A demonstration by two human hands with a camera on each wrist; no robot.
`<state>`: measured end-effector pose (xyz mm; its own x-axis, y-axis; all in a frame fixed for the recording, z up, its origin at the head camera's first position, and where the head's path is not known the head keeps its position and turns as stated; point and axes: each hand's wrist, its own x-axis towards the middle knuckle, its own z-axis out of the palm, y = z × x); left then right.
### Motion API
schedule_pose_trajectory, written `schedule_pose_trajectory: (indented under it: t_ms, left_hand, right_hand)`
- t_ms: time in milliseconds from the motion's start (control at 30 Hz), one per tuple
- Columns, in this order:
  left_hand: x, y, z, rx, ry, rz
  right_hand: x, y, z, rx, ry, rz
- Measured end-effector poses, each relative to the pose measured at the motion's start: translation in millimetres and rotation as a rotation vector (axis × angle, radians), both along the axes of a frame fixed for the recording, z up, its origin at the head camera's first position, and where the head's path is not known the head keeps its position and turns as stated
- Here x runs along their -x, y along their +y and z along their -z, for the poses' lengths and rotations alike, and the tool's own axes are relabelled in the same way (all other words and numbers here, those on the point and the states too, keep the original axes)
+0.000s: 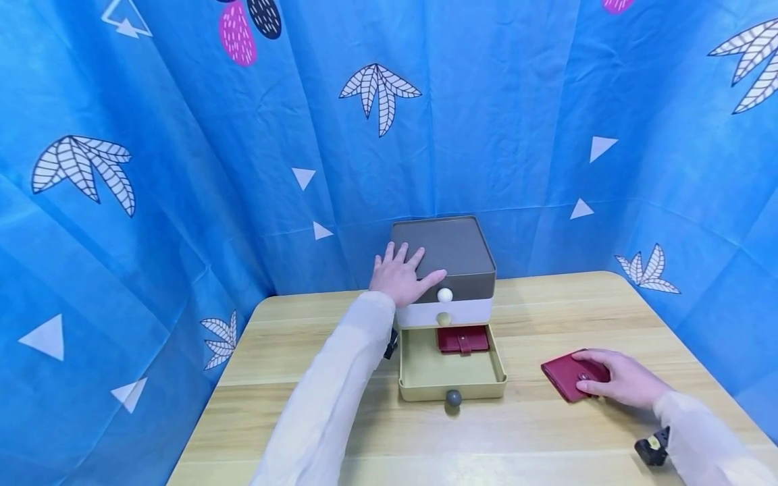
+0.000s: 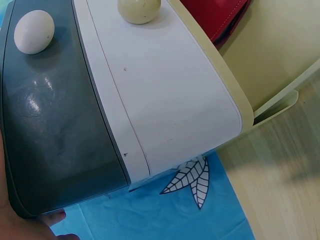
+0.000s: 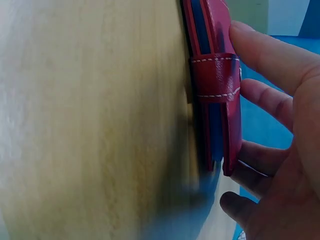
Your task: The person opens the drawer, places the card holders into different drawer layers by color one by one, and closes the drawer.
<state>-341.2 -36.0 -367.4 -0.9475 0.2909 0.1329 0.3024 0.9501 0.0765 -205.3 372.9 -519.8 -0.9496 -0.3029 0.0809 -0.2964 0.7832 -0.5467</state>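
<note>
My left hand (image 1: 398, 280) rests with spread fingers on the front left part of the dark grey top of a small drawer box (image 1: 446, 243). Its bottom beige drawer (image 1: 425, 391) is pulled out, and a dark red wallet (image 1: 450, 341) with a strap lies at the back of it. To the right, my right hand (image 1: 629, 379) lies over a second red wallet (image 1: 562, 373) on the table, with loosely bent fingers. In the right wrist view, fingertips touch the cover of this wallet (image 3: 216, 77), whose stitched strap is fastened across its edge.
The box's dark grey and white upper drawers are closed, with a white knob (image 1: 445, 295) and a beige knob (image 1: 444, 318). A dark knob (image 1: 453, 398) is on the open drawer. Blue patterned curtain (image 1: 516, 135) surrounds the wooden table (image 1: 292, 344).
</note>
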Motion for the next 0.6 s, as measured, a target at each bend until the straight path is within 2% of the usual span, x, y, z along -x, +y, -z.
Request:
schedule_pose_trajectory:
  t_ms: [367, 600]
  left_hand:
    - [0.0, 0.0, -1.1, 0.0, 0.003, -0.002]
    - [-1.0, 0.1, -0.5, -0.008, -0.005, 0.002]
  right_hand:
    - [0.9, -4.6, 2.8, -0.081, 0.059, 0.089]
    - [0.8, -6.3, 4.3, -0.073, 0.07, 0.111]
